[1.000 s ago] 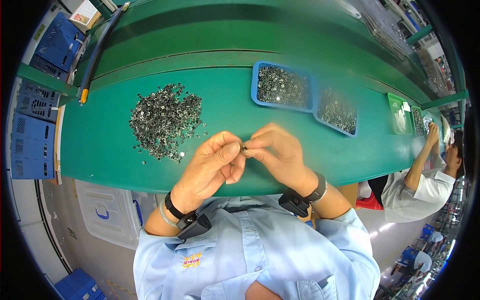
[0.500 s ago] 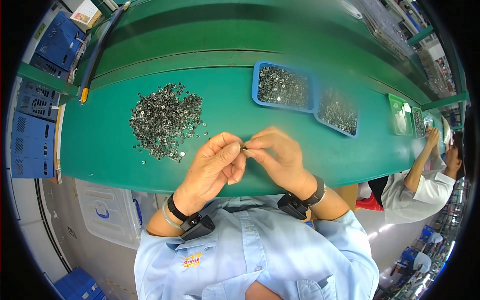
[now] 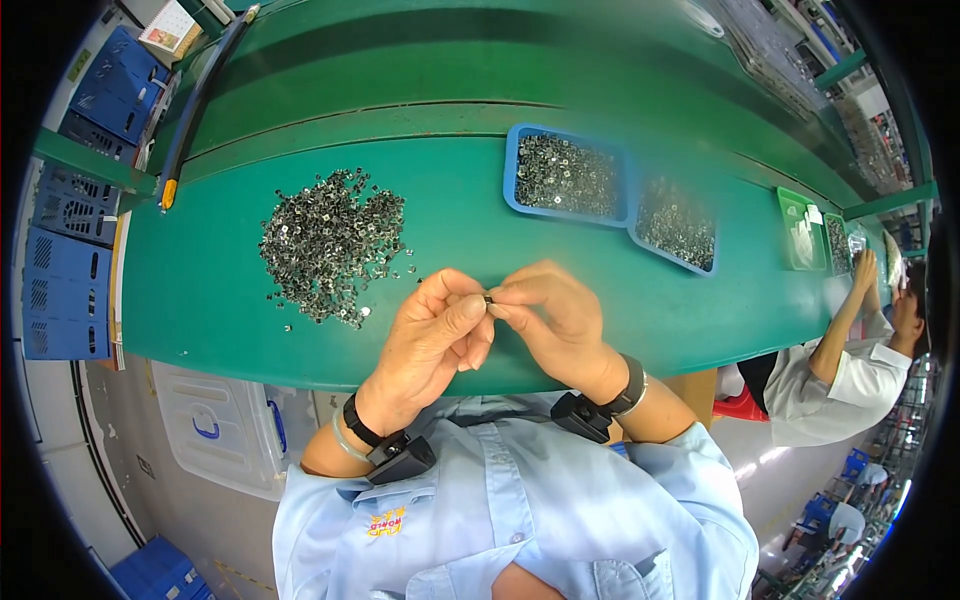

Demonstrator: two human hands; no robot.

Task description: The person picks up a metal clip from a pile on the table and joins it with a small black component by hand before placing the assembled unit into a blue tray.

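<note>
A: How many pieces are in hand?
B: One, a small dark metal clip (image 3: pixel 488 299) at the centre of the frame. The left hand (image 3: pixel 428 328) and the right hand (image 3: pixel 558 318) both pinch it between thumb and finger, fingertips meeting around it and covering most of it, so its exact shape is hidden.
A: And on the worktop (image 3: pixel 200 250)?
B: One heap of metal pieces (image 3: pixel 330 245), left of centre, too many to count, with a few strays around its edge.
A: Trays?
B: Four that I can make out. Two are blue: the first blue tray (image 3: pixel 510 168), above centre, and the second blue tray (image 3: pixel 672 260), just beside it to the right, both filled with small metal pieces. A hazy blur lies over part of them. Two green trays (image 3: pixel 785 228) sit at the right; the nearer holds whitish pieces.
A: What else is around?
B: One co-worker (image 3: pixel 835 395) at the right edge, and one clear plastic box (image 3: pixel 225 440) at lower left, partly covered by the worktop's edge. Two black wrist devices (image 3: pixel 402 458), one per wrist. One desk calendar (image 3: pixel 170 32) stands at upper left, above stacked blue crates (image 3: pixel 65 300).
</note>
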